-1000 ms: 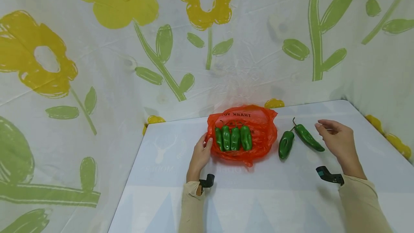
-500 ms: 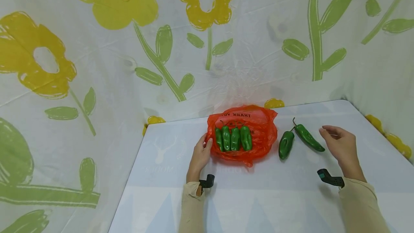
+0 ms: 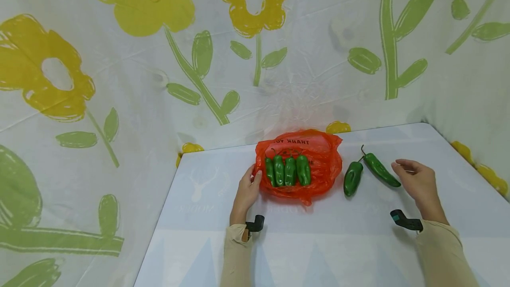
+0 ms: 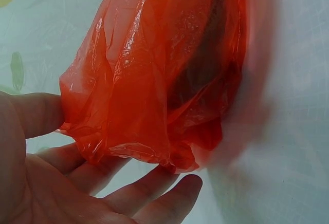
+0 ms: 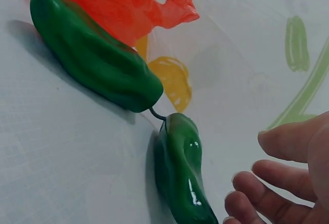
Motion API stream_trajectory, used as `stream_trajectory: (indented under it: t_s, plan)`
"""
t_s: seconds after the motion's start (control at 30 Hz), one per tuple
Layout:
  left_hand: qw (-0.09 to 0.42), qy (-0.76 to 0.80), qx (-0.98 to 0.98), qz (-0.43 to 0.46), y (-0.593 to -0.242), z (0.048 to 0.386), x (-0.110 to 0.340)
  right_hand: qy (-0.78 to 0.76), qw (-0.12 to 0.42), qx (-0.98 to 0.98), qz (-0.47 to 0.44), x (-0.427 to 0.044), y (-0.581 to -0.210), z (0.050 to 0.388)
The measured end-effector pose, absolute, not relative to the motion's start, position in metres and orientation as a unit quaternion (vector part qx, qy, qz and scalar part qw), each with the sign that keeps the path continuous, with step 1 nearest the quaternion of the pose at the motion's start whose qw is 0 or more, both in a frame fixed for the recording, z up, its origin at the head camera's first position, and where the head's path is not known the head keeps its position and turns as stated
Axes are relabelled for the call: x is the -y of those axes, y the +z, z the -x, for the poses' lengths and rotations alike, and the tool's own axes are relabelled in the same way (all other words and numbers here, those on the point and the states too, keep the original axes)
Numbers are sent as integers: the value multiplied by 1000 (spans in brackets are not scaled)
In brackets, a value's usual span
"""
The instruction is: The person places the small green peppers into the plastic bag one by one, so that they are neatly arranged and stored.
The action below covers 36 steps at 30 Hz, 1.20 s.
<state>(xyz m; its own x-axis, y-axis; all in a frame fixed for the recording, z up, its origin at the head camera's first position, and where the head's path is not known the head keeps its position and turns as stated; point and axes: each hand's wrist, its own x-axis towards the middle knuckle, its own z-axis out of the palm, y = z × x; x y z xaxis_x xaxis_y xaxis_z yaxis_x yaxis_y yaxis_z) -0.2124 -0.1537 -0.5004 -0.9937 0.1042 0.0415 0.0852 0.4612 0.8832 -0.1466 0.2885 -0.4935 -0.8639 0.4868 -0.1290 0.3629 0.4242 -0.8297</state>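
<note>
In the head view my left hand [image 3: 248,191] holds the left edge of a red plastic bag [image 3: 324,169]. The left wrist view has the thumb on one side of the bag [image 4: 133,80] and several fingers on the other. Several green peppers [image 3: 303,169] lie side by side in the bag's mouth. To the right of it, two more green peppers rest on the table: a plump one [image 3: 352,178] and a slimmer slanted one [image 3: 380,169], their stem ends close together. My right hand [image 3: 418,185], fingers loosely bent and holding nothing, is just right of the slim pepper.
A pale table [image 3: 318,247] with faint printed figures carries everything. Behind it and at both sides hangs a white sheet [image 3: 303,65] with yellow flowers. A dark wrist camera [image 3: 405,220] juts inward from the right sleeve, another [image 3: 256,223] from the left.
My right hand has come slightly down toward the near side and stays close to the slim pepper's tip. The left hand, the bag and the peppers look unmoved.
</note>
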Motion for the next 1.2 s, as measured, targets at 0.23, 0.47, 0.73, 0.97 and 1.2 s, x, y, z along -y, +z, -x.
stream_trajectory:
  t_s: [0.23,0.47,0.73,0.97,1.2]
  plan:
    - [12,517,-854,-50,-500,212,153,470,48,848,239,-287,-497,149]
    - [15,517,-855,-46,-499,212,152,458,17,855,241,-287,-500,150]
    - [12,514,-856,-50,-499,212,153,444,-8,868,221,-290,-506,149]
    - [15,515,-856,-44,-500,212,154,420,-25,883,206,-292,-509,152]
    - [18,509,-859,-40,-500,213,154,406,-24,895,181,-293,-509,151]
